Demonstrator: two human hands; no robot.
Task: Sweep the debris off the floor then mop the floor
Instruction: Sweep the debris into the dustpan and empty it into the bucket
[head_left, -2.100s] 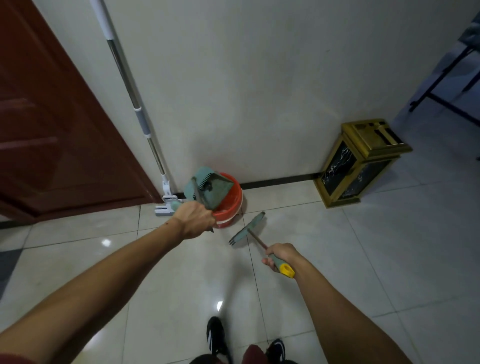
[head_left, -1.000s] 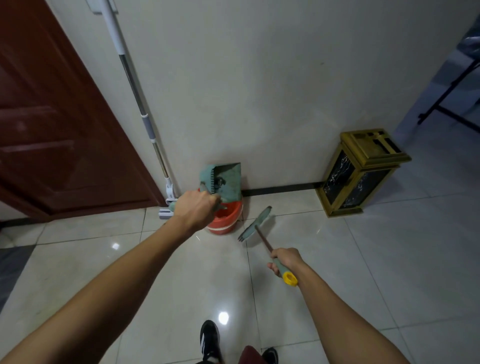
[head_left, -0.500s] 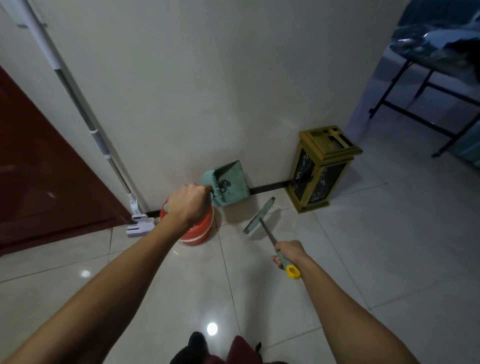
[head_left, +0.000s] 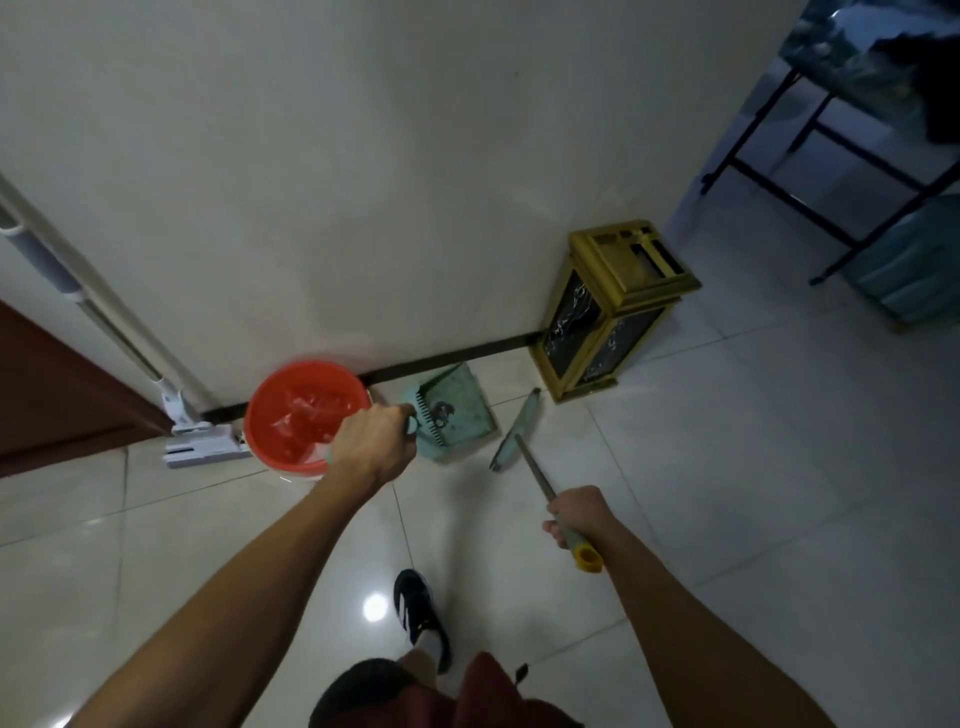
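My left hand (head_left: 371, 444) grips the handle of a teal dustpan (head_left: 457, 413), held low by the wall just right of a red bucket (head_left: 304, 415) lined with a red bag. A dark clump clings near the dustpan's comb teeth. My right hand (head_left: 576, 514) holds the yellow-capped handle of a short teal broom (head_left: 517, 431), whose head rests on the tiles right of the dustpan. A white flat mop (head_left: 195, 447) leans against the wall left of the bucket, its pole running up to the left edge.
A gold and black bin (head_left: 613, 312) stands against the wall at the right. A dark red door (head_left: 57, 400) is at the left. A black-framed table (head_left: 831, 171) and a teal crate (head_left: 909, 260) sit at the far right. My shoe (head_left: 415, 608) is on the glossy tiles below.
The dustpan has come away from above the bucket and dropped to its right, close to the floor. The view swung right; the broom stayed in my right hand.
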